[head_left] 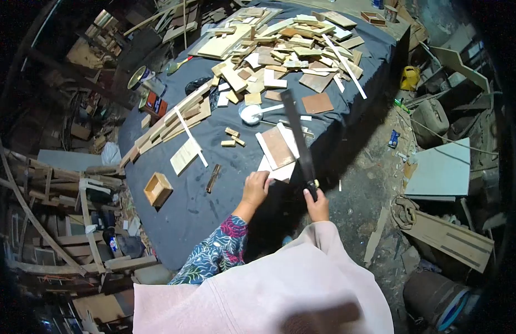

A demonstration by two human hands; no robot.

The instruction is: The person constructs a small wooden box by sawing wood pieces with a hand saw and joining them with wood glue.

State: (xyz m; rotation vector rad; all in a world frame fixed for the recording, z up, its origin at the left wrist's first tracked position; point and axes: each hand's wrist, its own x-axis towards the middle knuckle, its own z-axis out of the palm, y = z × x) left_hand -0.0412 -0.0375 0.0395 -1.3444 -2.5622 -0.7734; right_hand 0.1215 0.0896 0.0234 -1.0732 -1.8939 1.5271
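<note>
My right hand (318, 206) is wrapped round the black handle of a long dark saw (298, 133), whose blade points up and away over the table's right edge. Beside it, my left hand (256, 188) has its fingers curled at the lower corner of some pale boards (276, 170); whether it grips them is hard to tell. On these boards lies a brown wooden panel (278, 148) flanked by white strips. Above them a white spoon-like tool rests in a small tub (251, 114). Small wood blocks (232, 136) and a dark brown piece (213, 178) lie to the left.
A dark cloth (213, 250) covers the table. Wood scraps (291, 50) are heaped at its far end. An open wooden box (158, 190), long strips (172, 119) and a red-black can (153, 104) are at left. Boards and a jerrycan (429, 118) stand on the right floor.
</note>
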